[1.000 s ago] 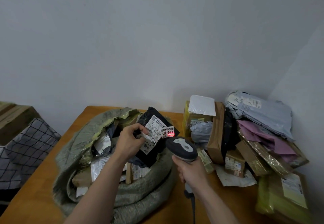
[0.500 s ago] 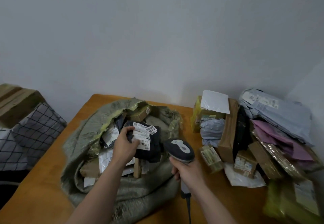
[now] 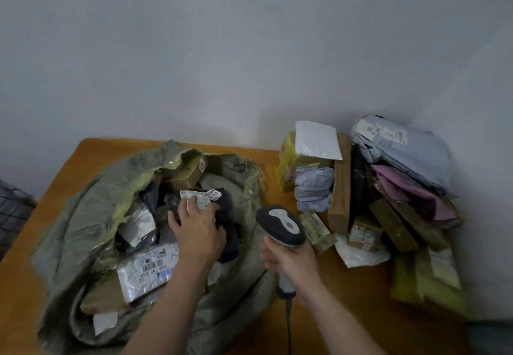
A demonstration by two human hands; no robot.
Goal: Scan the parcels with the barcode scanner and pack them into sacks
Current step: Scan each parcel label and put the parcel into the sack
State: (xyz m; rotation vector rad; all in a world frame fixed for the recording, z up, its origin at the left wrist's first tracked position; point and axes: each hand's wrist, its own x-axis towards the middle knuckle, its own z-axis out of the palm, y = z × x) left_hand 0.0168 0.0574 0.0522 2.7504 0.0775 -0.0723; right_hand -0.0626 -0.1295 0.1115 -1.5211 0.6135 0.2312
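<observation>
Left hand (image 3: pixel 197 232) palm-down, fingers curled over black parcel (image 3: pixel 230 224); parcel sits in green sack (image 3: pixel 83 215) mouth beneath, probably being packed. Right hand (image 3: pixel 291 260) wrapped tight round barcode scanner (image 3: pixel 280 224) handle, just right of parcel, ready for parcel pile (image 3: pixel 394 182) beyond.

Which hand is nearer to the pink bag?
Right. The right hand, holding the scanner, is left of the pink bag; the left hand is farther left, holding the black parcel.
</observation>
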